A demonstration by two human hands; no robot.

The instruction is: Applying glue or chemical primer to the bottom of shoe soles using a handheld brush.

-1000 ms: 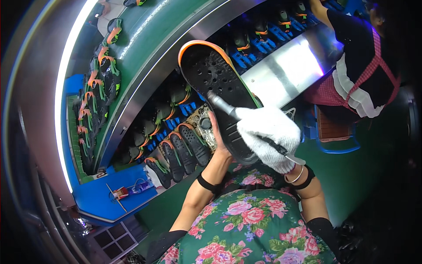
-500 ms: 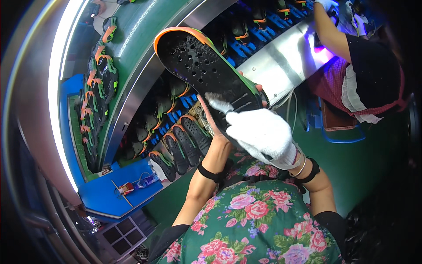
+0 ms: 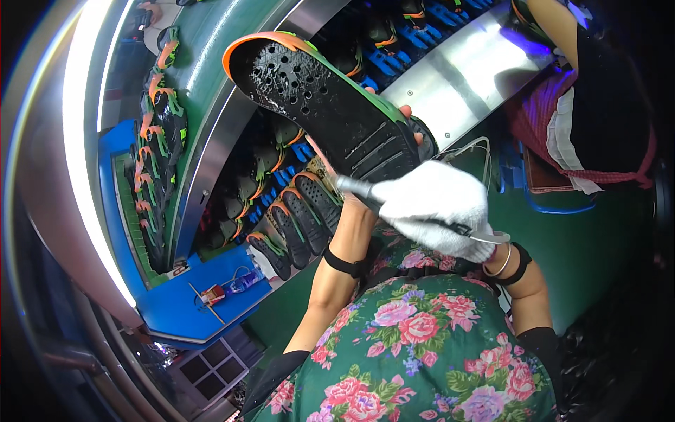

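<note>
Shine Spreads Over Black, Cupped Shoe Sole (image 3: 337,116)

Raised before a green floral apron (image 3: 436,330), the orange-and-green-rimmed sole sits between the bare left hand's (image 3: 354,205) thumb and fingers, spread to opposite edges. The white-gloved right hand (image 3: 439,207), fingers curled tight round a slim grey brush (image 3: 363,188), has moved the tip from mid-sole to the near edge; brushing looks well advanced. A purple-tinted plastic bottle (image 3: 246,279) shows, contents unclear.
</note>
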